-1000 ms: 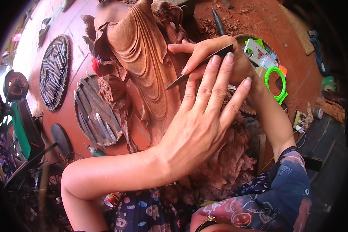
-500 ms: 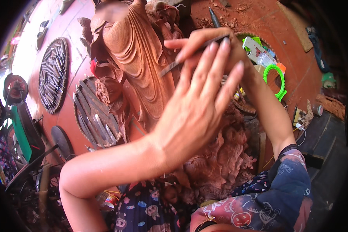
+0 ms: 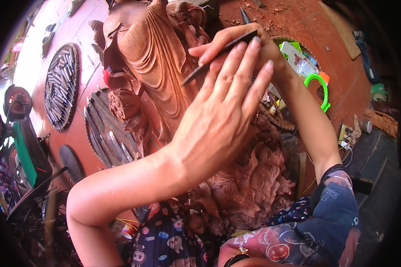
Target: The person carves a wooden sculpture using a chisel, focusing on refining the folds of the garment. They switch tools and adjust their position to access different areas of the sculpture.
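A reddish-brown carved wooden statue (image 3: 158, 71) with draped robe folds lies before me, its rough lower part toward my lap. My right hand (image 3: 263, 51) is closed around a thin dark file (image 3: 240, 41), whose lower end touches or hovers just over the robe's right side. Stretched across from the left, my left hand (image 3: 214, 120) has its fingers straight and slightly apart. It overlaps the right hand in view, and its palm side is hidden, so I cannot tell whether it presses on the file or the right hand.
On the tiled floor at left are a round basket of metal chisels (image 3: 61, 86) and another basket (image 3: 103, 129) with longer tools. At right, a basket holds a bright green ring (image 3: 317, 91) and small items. Wood chips (image 3: 276, 11) lie at the back; a wheeled machine (image 3: 24, 147) stands far left.
Both hands and the file have shifted slightly up and to the left, with the left hand still over the right. The statue looks unmoved.
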The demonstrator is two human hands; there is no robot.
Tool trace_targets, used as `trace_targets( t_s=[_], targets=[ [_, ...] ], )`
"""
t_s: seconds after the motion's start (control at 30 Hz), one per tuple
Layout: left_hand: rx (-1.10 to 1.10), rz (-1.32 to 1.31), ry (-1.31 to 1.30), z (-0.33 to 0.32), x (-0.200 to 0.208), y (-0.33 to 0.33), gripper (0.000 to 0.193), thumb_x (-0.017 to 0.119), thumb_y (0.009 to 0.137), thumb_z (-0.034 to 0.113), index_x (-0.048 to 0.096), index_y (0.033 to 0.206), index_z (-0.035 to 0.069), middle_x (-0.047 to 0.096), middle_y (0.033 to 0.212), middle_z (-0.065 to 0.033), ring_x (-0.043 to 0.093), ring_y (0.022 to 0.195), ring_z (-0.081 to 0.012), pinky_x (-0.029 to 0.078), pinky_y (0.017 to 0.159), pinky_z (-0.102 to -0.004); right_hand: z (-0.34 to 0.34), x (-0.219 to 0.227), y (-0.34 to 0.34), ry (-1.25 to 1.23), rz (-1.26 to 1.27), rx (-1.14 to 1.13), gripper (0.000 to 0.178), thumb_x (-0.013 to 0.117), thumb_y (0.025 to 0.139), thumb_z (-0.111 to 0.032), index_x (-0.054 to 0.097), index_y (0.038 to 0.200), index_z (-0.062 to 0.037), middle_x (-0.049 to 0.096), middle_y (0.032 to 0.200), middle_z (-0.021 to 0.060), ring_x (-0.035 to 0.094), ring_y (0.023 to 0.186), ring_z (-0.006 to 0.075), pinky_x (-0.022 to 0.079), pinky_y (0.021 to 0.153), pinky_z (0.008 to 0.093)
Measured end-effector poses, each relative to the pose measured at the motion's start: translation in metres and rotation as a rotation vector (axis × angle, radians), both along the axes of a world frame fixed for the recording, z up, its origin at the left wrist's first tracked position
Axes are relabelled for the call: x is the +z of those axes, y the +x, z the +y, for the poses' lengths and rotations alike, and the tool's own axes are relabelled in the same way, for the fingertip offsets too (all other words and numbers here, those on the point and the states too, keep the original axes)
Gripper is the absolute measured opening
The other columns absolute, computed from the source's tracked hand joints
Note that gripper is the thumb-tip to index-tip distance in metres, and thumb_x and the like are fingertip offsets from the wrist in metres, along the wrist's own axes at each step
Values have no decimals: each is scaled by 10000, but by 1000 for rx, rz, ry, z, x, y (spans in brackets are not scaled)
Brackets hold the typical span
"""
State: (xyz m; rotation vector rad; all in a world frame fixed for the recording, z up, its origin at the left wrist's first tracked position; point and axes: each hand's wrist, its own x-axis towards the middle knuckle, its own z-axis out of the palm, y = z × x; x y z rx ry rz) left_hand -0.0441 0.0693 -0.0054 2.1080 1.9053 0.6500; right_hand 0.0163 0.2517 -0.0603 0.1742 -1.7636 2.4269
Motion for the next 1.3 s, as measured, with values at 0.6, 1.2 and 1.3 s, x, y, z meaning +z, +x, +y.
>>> trace_targets(
  t_s=[0.6, 1.2, 1.3],
  targets=[
    [-39, 43, -8, -3, 2, 2, 753, 578, 786, 26, 310, 1489, 49, 165, 1551, -301, 192, 1443, -457, 262, 1148, -523, -12, 4, 8, 131, 61, -188, 192, 686, 827, -43, 704, 997, 47, 721, 969, 144, 665, 1042, 241, 544, 911, 340],
    [-240, -253, -205, -83, 35, 15, 239, 786, 750, 225, 642, 866, 73, 569, 687, -14, 591, 580, -167, 461, 503, -297, -28, 60, 49, -152, -216, 7, 378, 664, 899, -66, 461, 1198, 46, 648, 820, 101, 681, 660, 176, 572, 552, 270],
    [-388, -237, -297, -86, 30, 16, 197, 719, 808, 207, 648, 947, 86, 553, 726, -5, 584, 629, -152, 471, 537, -282, -16, 66, 45, 40, -187, -173, 552, 598, 875, 23, 371, 1377, 42, 676, 784, 151, 673, 597, 152, 539, 425, 226]
  ],
)
